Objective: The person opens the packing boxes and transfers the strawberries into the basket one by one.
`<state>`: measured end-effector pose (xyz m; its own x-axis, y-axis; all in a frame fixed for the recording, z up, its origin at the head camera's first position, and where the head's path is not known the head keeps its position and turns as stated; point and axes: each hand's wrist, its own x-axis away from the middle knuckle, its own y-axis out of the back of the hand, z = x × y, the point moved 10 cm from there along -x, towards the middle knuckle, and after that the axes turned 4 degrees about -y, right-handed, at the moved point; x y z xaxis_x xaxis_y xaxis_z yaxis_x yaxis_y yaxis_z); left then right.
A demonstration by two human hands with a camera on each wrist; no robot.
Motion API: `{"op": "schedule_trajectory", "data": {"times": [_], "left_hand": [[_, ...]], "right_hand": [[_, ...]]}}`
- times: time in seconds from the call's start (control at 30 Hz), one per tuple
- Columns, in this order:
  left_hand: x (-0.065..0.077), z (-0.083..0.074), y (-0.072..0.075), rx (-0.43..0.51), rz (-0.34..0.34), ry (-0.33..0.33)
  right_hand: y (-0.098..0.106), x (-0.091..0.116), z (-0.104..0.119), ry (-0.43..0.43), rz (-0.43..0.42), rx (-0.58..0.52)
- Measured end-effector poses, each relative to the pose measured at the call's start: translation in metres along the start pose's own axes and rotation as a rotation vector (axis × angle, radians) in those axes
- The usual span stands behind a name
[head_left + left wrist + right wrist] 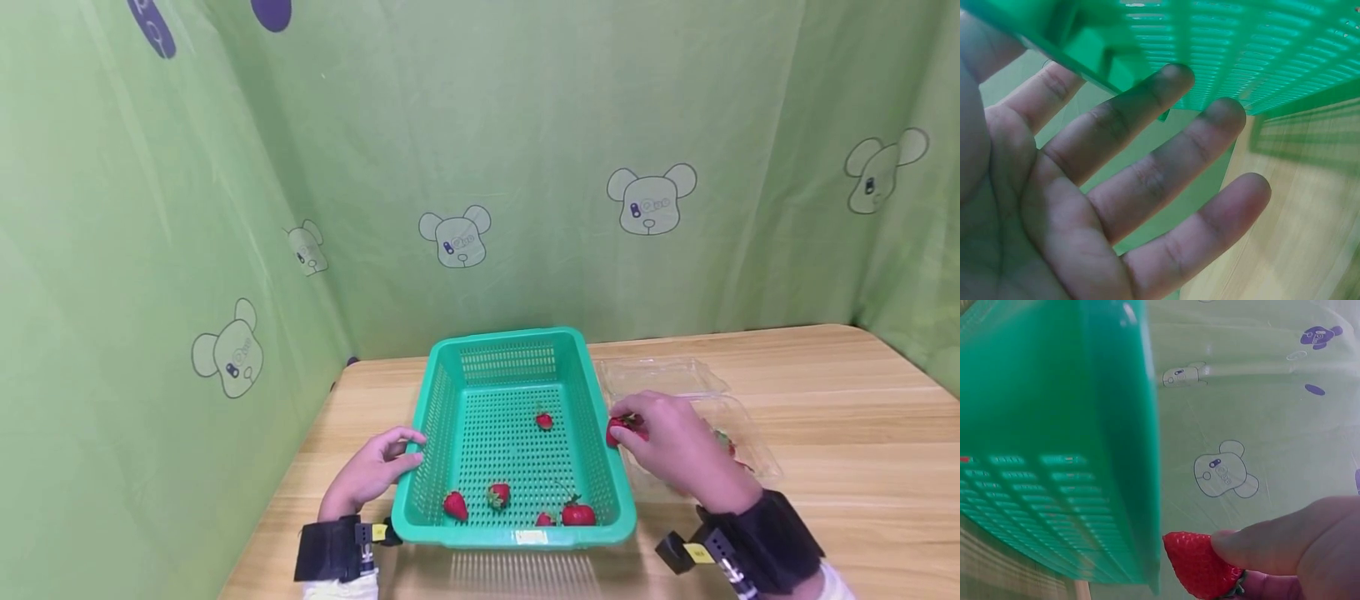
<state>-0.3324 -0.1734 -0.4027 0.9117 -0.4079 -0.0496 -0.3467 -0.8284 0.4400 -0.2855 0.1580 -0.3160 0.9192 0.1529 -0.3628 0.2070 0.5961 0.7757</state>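
- Green basket, already holding five strawberries, is being touched by the relaxed left hand.
- Clear container is being occupied by remaining strawberries.
- One strawberry is being pinched by the right hand beside the basket.

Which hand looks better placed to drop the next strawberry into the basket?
The right hand, I'd say: it already pinches a strawberry close to the basket's right rim. The left hand touches the left rim and has no strawberry, so it seems better suited to steadying.
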Motion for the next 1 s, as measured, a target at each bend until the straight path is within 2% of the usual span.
{"op": "schedule_trajectory", "data": {"times": [0.4,0.77,1.0], "left_hand": [[-0.001,0.002,0.000,-0.013,-0.004,0.008],[-0.002,0.006,0.000,0.002,-0.003,0.011],[-0.003,0.008,0.000,-0.002,0.004,0.009]], "right_hand": [[-0.011,0.002,0.016,0.058,-0.026,-0.021],[-0.025,0.003,0.018,0.076,-0.007,-0.039],[-0.030,0.003,0.021,0.107,-0.026,-0.027]]}}
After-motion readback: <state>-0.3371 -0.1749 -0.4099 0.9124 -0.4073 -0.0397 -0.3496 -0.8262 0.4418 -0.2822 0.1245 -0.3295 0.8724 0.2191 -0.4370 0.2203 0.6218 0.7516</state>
